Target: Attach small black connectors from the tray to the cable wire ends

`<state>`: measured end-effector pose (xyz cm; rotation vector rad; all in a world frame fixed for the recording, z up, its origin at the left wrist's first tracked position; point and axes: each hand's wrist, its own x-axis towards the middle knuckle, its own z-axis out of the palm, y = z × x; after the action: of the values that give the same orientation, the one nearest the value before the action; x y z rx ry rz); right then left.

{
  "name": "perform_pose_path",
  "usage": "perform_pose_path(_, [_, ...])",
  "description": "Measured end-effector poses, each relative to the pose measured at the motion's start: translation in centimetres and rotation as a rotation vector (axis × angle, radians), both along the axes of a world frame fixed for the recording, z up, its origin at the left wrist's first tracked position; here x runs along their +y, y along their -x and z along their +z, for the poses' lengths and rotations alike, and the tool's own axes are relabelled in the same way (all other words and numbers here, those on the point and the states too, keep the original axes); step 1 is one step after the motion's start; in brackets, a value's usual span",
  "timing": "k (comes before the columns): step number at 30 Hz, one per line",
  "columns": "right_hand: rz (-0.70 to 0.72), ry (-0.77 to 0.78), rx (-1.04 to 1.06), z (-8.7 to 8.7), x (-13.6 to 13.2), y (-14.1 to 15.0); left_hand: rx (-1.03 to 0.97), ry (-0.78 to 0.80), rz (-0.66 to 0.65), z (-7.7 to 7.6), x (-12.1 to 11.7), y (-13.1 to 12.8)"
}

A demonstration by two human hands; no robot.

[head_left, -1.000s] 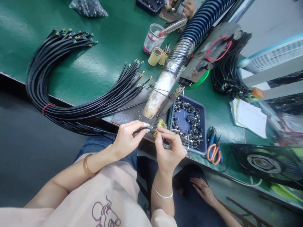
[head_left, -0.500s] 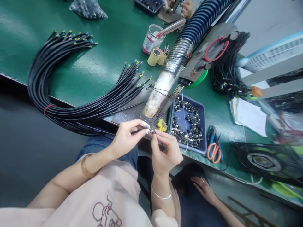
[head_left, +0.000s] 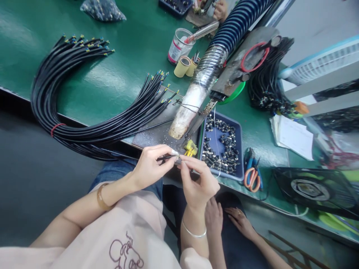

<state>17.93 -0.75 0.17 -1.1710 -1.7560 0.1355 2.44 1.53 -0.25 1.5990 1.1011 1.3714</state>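
Cable: thin black cable (head_left: 165,157), wire end between both hands, over the bench's near edge.
Left hand (head_left: 153,168): clamped on cable, thumb against forefinger; white cover on a fingertip.
Right hand (head_left: 199,183): thumb and forefinger pinched on small grey piece (head_left: 178,161) at cable tip; type too small to tell.
Just beyond hands: crumpled yellow piece (head_left: 191,148), dark flat plate (head_left: 151,136), off-white duct nozzle (head_left: 185,116) above it.
Left: large bundle of black cables (head_left: 84,133), red tie (head_left: 57,129) around it, stripped coloured ends up.
Right: blue plastic tray (head_left: 241,149), small black connectors (head_left: 228,142) inside; orange-and-blue-handled pliers (head_left: 252,177) just beside it.
Far side: clear cup with pink band (head_left: 175,50), two small yellow cylinders (head_left: 182,67) near it; clear bag of small parts (head_left: 103,9) at far left.
Far right: second black cable bundle (head_left: 265,82), white papers (head_left: 295,139) nearer.
Bench (head_left: 134,45): green top.
Co-worker: two hands (head_left: 241,222) resting on dark-clothed lap, right of the right hand's forearm.
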Motion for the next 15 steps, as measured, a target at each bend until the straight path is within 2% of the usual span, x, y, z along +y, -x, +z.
perform_pose_path(4, [-0.148,-0.007,0.149,-0.5,0.2,0.0,-0.006,0.004,0.03,0.0,0.1,0.0])
perform_pose_path(8, [-0.101,0.127,0.126,-0.8,0.3,0.2,0.048,-0.083,0.038,-0.2,0.3,0.1])
perform_pose_path(12, [-0.091,0.027,0.025,-0.8,0.8,0.4,0.168,-0.228,0.038,-0.5,0.5,0.2])
perform_pose_path(15, [-0.094,-0.043,-0.068,-0.6,1.2,0.4,0.239,-0.276,0.054,-0.6,0.5,0.2])
